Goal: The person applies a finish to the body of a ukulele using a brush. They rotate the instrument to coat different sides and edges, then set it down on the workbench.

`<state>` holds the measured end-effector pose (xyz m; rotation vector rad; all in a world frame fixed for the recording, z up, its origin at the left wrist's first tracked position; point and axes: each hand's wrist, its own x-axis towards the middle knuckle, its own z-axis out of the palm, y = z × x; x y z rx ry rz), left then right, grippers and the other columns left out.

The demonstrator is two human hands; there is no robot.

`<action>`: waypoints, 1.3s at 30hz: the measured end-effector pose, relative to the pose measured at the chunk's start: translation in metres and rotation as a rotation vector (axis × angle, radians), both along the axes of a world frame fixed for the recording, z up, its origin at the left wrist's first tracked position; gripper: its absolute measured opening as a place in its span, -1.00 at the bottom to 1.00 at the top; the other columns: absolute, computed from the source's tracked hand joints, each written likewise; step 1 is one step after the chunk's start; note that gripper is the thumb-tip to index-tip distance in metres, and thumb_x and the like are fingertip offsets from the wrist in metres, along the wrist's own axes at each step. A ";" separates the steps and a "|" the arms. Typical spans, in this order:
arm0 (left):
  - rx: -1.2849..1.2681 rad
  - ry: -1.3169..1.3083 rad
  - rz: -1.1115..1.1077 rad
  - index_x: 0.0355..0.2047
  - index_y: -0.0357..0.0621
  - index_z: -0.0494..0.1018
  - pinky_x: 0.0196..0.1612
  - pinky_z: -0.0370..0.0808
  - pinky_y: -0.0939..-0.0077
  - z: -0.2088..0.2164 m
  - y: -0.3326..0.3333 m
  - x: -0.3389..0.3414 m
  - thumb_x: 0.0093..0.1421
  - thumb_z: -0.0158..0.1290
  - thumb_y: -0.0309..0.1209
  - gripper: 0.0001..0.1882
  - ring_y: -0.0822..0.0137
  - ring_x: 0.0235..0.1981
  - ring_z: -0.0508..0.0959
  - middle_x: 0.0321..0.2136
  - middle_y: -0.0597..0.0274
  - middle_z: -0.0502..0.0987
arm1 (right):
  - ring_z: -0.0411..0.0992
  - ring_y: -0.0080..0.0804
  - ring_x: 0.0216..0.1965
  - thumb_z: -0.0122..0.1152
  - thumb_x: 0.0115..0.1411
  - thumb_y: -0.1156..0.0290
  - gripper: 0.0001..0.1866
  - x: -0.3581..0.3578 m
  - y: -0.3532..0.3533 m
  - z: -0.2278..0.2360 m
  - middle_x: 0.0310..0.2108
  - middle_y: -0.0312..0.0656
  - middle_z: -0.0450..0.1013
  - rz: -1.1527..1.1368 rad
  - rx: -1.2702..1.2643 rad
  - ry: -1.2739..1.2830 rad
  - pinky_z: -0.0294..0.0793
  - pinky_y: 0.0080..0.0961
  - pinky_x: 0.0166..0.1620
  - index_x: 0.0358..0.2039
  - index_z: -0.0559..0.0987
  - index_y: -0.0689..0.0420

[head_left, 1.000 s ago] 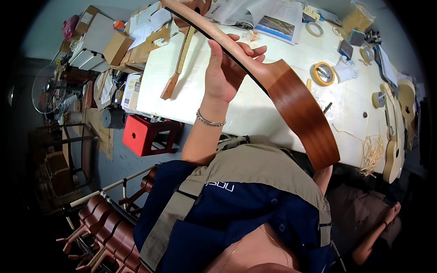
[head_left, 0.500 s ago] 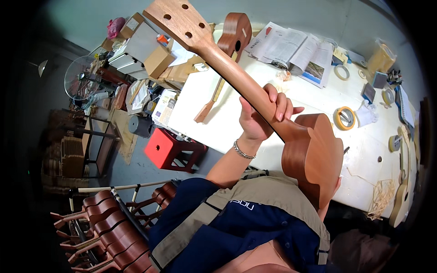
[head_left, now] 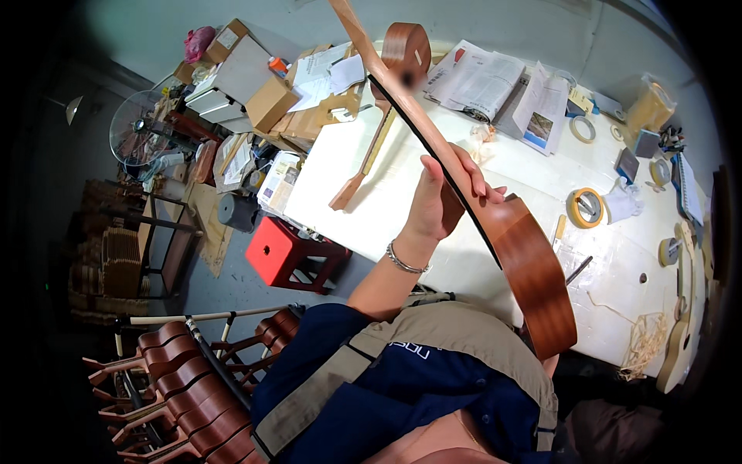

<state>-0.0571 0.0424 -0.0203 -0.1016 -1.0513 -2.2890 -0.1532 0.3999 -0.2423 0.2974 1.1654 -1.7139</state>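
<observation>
Fan: Far to the left I see a round fan (head_left: 137, 127).
Rack: Below it, many brown ukuleles (head_left: 174, 348) sit close together in a row.
Stool: A red stool (head_left: 270, 267) is on the floor, near the white table (head_left: 622, 247).
Box: A small brown cardboard box (head_left: 270, 106) sits with papers and other boxes.
Other ukulele: One more ukulele (head_left: 406, 48) lies on the table, partly behind the held one. A yellow strip runs along its neck.
Left hand: The left hand (head_left: 434, 207) is curled round the held neck, thumb on one side, fingers on the other.
Newspaper: Open newspaper (head_left: 475, 81) lies at the back of the table.
Held ukulele: The ukulele (head_left: 533, 282) is up in front of the apron (head_left: 464, 319), side toward me, neck pointing up and left.
Work so far: Neck and body look joined, with a dark strip along the neck. I think the big building part is done. What is left I cannot tell, because its front is turned away and its top end goes out of my view.
Right hand: It is hidden behind the body, so I cannot tell what its fingers do. Only a bit of right arm (head_left: 550, 366) shows.
Tape: A yellow tape roll (head_left: 573, 210) lies on the table.
Straw: A tan stringy heap (head_left: 645, 340) is near the table's edge.
</observation>
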 end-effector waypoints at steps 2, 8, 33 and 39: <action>-0.002 -0.037 0.037 -0.33 -0.07 0.24 -0.02 0.37 -0.07 0.001 -0.002 0.001 0.04 -0.25 0.29 -0.37 0.19 -0.43 0.55 -0.58 0.25 0.40 | 0.23 -0.45 -0.30 -0.20 0.26 0.05 -0.60 0.002 0.005 0.001 -0.35 -0.23 0.26 0.010 0.021 -0.007 0.25 -0.44 -0.16 -0.11 0.36 0.09; 0.038 -0.052 0.088 -0.30 -0.06 0.27 -0.04 0.37 -0.10 0.005 -0.009 0.000 0.04 -0.25 0.30 -0.36 0.18 -0.43 0.55 -0.58 0.25 0.39 | 0.22 -0.46 -0.33 -0.20 0.26 0.06 -0.62 0.011 0.018 0.003 -0.38 -0.24 0.25 0.050 0.060 -0.023 0.26 -0.45 -0.18 -0.13 0.37 0.09; -0.021 -0.180 0.099 -0.33 -0.11 0.27 -0.05 0.39 -0.01 0.006 0.006 -0.009 0.07 -0.21 0.26 -0.38 0.24 -0.46 0.48 -0.57 0.20 0.40 | 0.21 -0.50 -0.44 -0.18 0.27 0.13 -0.67 0.003 -0.015 -0.008 -0.51 -0.25 0.22 0.130 0.051 -0.027 0.27 -0.50 -0.27 -0.22 0.40 0.12; -0.103 -0.103 0.176 -0.24 -0.12 0.24 -0.16 0.50 0.12 0.022 0.015 -0.010 0.16 -0.05 -0.04 -0.60 0.25 -0.54 0.52 -0.57 0.21 0.39 | 0.20 -0.51 -0.47 -0.17 0.27 0.15 -0.68 -0.039 -0.040 0.008 -0.54 -0.25 0.22 0.132 0.202 0.266 0.27 -0.51 -0.29 -0.24 0.41 0.13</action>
